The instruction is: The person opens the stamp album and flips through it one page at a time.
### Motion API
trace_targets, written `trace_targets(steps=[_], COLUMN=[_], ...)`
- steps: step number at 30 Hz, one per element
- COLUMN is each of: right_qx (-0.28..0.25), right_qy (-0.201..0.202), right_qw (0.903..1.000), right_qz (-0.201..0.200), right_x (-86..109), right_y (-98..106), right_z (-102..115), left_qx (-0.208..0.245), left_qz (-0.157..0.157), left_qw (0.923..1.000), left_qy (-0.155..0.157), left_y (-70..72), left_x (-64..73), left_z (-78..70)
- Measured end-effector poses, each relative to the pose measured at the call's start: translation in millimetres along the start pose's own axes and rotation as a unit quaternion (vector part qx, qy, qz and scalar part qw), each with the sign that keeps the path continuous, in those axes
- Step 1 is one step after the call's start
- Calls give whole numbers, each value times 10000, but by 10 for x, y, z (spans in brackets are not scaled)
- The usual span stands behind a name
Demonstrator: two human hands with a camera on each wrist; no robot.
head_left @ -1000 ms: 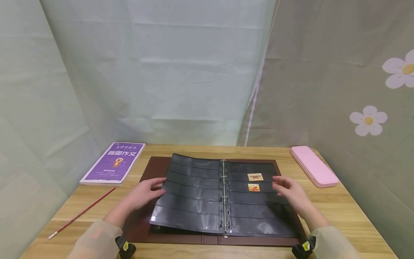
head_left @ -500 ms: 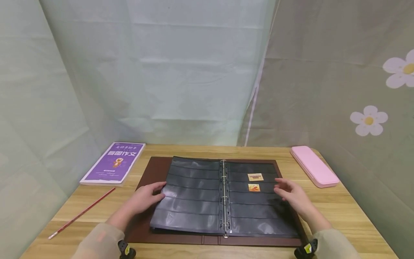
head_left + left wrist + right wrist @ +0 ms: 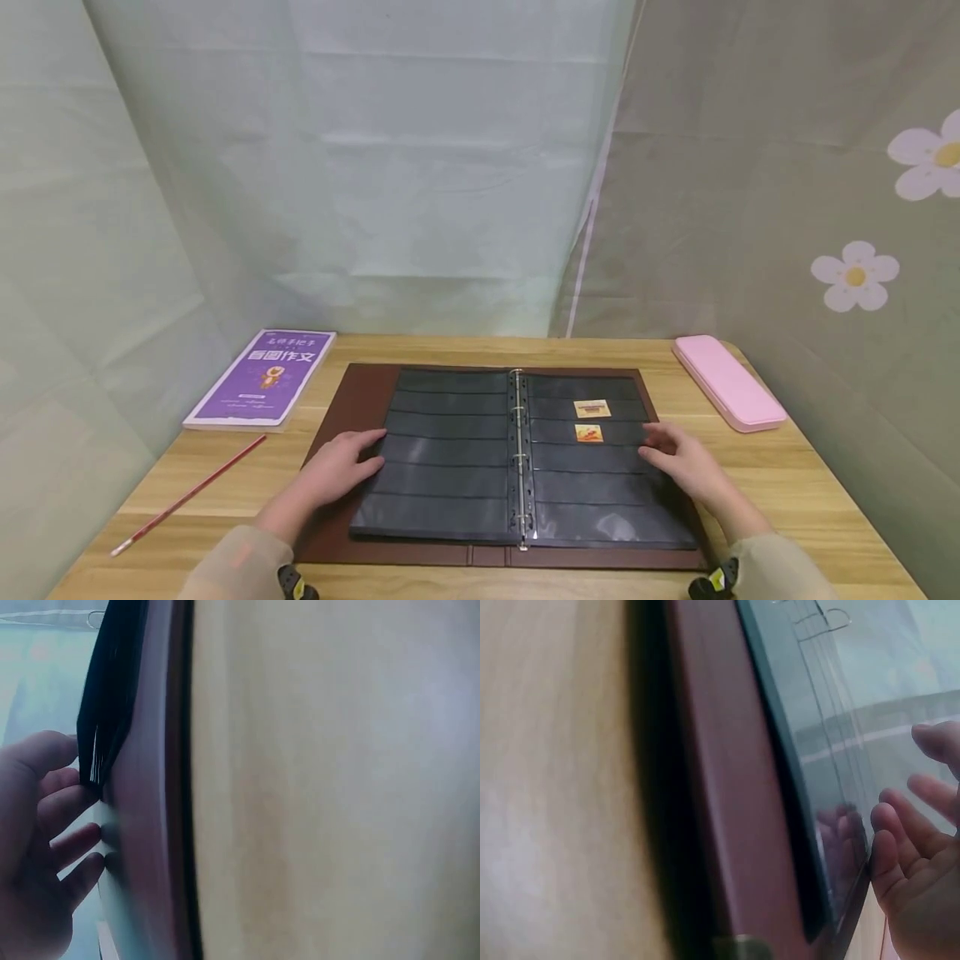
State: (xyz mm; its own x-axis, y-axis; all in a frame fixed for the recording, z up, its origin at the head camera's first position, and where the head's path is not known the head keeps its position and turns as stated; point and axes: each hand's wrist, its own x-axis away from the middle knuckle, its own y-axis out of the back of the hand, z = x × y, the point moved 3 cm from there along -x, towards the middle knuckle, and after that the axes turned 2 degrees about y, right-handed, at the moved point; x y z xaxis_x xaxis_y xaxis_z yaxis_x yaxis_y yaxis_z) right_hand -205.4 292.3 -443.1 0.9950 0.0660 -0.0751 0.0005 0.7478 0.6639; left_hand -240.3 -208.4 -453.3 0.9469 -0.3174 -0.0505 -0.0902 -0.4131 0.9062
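Note:
A ring binder album with a brown cover [image 3: 367, 379] lies spread out on the table. Its black pocket pages [image 3: 450, 475] lie on both sides of the metal rings [image 3: 520, 458]. On the right page, two small stamps [image 3: 592, 408] sit in separate pocket rows, one above the other. My left hand [image 3: 337, 471] is at the left pages' outer edge; in the left wrist view its thumb and fingertips touch the edge of the page stack [image 3: 112, 682]. My right hand [image 3: 682, 462] is beside the right page's outer edge, fingers loosely bent and holding nothing.
A purple book [image 3: 262, 379] lies at the back left, with a red pencil [image 3: 191, 493] in front of it. At the back right is a pink case [image 3: 727, 383]. Cloth walls [image 3: 450, 167] stand behind and on both sides of the wooden table [image 3: 810, 500].
The raised left page has come down flat onto the stack, with my left hand following its edge slightly towards me. My right hand has shifted a little towards me.

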Motion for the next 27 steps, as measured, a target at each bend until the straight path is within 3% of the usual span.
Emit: trace_targets(steps=[13,20,27], right_qx=[105,235,260], right_qy=[-68,-97,-247], right_qw=[9999,9997,9993], right_qz=[74,68,91], right_x=[30,52,59], right_y=[18,69,89], right_z=[-97,-153,-150], left_qx=[-70,-256,-207], left_qz=[105,35,75], left_qw=[9996,9997,9998], left_qy=[241,-6,-22], left_y=[-18,-30,-26], left_x=[31,39,45], left_z=[5,12,22])
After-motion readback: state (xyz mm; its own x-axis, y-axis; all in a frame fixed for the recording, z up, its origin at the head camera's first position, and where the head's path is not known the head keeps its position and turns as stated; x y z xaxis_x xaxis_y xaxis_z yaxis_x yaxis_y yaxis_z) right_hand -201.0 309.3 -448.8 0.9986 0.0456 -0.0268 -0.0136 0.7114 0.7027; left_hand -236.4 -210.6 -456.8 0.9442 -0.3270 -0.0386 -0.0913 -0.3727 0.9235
